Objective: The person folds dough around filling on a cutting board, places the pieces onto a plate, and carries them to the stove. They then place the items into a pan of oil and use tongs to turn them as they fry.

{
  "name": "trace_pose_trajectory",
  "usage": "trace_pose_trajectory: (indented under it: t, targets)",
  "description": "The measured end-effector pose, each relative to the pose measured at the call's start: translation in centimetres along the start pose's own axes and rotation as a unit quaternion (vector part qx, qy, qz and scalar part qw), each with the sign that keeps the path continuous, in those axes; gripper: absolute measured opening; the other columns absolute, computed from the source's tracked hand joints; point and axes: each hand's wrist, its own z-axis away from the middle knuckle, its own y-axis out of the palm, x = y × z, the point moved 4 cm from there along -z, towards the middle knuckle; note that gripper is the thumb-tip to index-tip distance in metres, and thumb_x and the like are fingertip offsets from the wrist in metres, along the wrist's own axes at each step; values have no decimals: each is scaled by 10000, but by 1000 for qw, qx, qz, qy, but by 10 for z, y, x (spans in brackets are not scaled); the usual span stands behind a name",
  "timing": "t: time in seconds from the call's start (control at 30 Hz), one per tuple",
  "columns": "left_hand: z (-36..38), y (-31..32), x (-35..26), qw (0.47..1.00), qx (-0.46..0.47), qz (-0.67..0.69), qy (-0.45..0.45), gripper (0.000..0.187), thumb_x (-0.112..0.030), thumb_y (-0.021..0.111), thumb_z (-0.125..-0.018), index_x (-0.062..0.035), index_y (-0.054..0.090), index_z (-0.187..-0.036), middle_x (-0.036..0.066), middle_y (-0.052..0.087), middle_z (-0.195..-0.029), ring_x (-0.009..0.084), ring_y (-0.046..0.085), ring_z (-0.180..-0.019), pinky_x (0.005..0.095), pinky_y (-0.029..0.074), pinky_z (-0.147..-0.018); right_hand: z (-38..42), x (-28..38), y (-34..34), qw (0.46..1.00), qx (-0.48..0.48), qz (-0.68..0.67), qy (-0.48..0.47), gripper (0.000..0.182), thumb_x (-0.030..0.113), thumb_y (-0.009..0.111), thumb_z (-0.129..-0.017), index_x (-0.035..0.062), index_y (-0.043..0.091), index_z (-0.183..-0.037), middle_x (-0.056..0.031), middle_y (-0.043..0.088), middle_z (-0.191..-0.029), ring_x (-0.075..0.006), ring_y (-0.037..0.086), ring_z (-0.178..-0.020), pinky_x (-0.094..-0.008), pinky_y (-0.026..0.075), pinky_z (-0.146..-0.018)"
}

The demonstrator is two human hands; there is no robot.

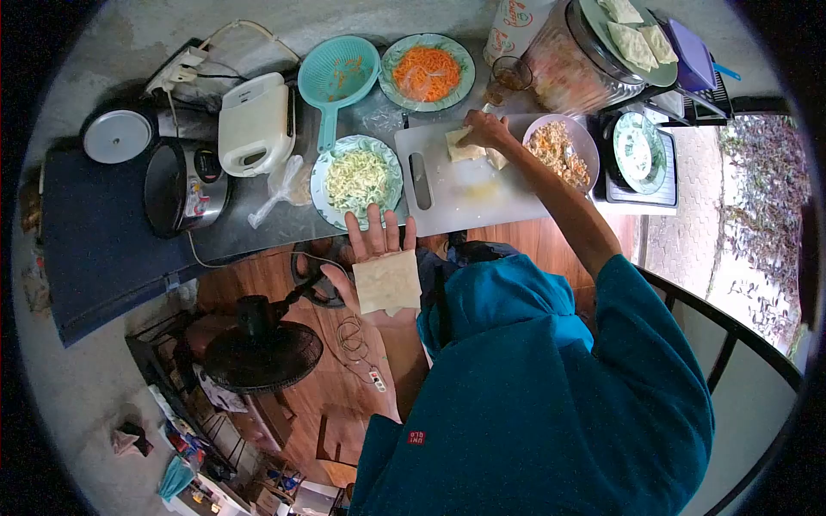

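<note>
On the palm of my left hand point(366, 249) lies a square wrapper sheet point(386, 283), the fingers stretched out and spread. My right hand point(487, 131) reaches over the white cutting board point(508, 199), its fingers bent down at the board's far edge beside more pale wrapper pieces point(465, 146); its fingertips are partly hidden. Just right of that hand stands a bowl of mixed filling point(559, 153). A glass point(509, 77) is behind it. Left of the board is a plate of shredded cabbage point(357, 179).
A green colander point(338, 73) and a plate of shredded carrot point(426, 73) stand at the back. Folded pieces lie on a plate point(632, 39) at upper right. A sandwich maker point(256, 125), rice cooker point(185, 185) and fan point(262, 354) are leftward.
</note>
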Motion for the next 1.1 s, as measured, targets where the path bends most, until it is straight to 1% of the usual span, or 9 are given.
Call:
trace_pose_trajectory:
  t: [0.4, 0.47, 0.5, 0.57, 0.67, 0.9, 1.0, 1.07, 1.1]
  targets:
    - [-5, -3, -3, 1000, 5, 17, 0, 765, -663, 226, -864, -152, 193, -1432, 153, 257, -1446, 292, 277, -1326, 493, 68, -1103, -20, -5, 16, 999, 45, 13, -10, 669, 462, 797, -523, 155, 601, -1084, -79, 516, -1213, -274, 472, -1156, -547, 340, -934]
    - [-4, -4, -4, 1000, -3, 18, 0, 763, -657, 230, -867, -147, 188, -1433, 152, 263, -1444, 292, 276, -1327, 491, 67, -1104, -19, -7, 20, 996, -12, -6, -86, 631, 407, 807, -525, 131, 608, -1057, -109, 561, -1127, -302, 519, -1071, -501, 393, -887]
    - [-4, -5, -5, 1000, -4, 18, 0, 763, -657, 230, -867, -147, 188, -1433, 152, 263, -1444, 292, 276, -1327, 491, 67, -1104, -18, -9, 21, 996, -10, -7, -86, 631, 407, 807, -525, 131, 608, -1057, -109, 561, -1127, -302, 519, -1071, -501, 393, -887]
    - [-3, -7, -6, 999, -4, 34, -3, 769, -656, 248, -865, -143, 183, -1433, 155, 255, -1446, 297, 273, -1327, 489, 67, -1105, -15, -4, 22, 983, -22, -33, -180, 535, 339, 797, -564, 98, 615, -1005, -122, 598, -1014, -330, 552, -974, -436, 434, -848]
    - [-5, -11, -7, 999, -21, 47, -2, 770, -653, 261, -865, -139, 181, -1433, 162, 240, -1450, 305, 245, -1338, 486, 63, -1108, -3, 5, 14, 965, -33, -53, -256, 437, 263, 782, -604, 64, 616, -956, -137, 610, -944, -337, 560, -946, -396, 453, -827]
    - [-12, -22, 3, 998, -45, 43, -16, 768, -639, 256, -875, -117, 175, -1432, 176, 147, -1473, 318, 141, -1367, 481, 36, -1113, 3, 7, 4, 955, -36, -109, -273, 409, 225, 779, -612, 27, 615, -930, -169, 634, -941, -313, 609, -874, -385, 490, -744]
    - [-11, -32, 7, 996, -77, 24, -28, 768, -629, 256, -881, -99, 175, -1430, 197, 80, -1479, 325, 82, -1376, 480, 20, -1112, 7, 5, 3, 960, -20, -139, -241, 422, 244, 790, -612, 30, 623, -936, -151, 645, -903, -266, 625, -827, -358, 502, -709]
    - [-14, -39, 10, 997, -67, 27, -38, 766, -625, 259, -883, -95, 174, -1429, 206, 66, -1478, 327, 65, -1377, 481, 15, -1111, 7, 0, 5, 966, 57, -214, -133, 413, 240, 780, -658, 22, 608, -963, -126, 646, -886, -219, 623, -834, -334, 506, -698]
    - [-16, -42, 12, 997, -56, 30, -48, 765, -621, 263, -884, -90, 174, -1429, 215, 52, -1477, 330, 47, -1378, 481, 11, -1110, 6, -2, 3, 966, 58, -215, -131, 413, 240, 780, -658, 22, 608, -963, -126, 646, -886, -219, 623, -834, -334, 506, -698]
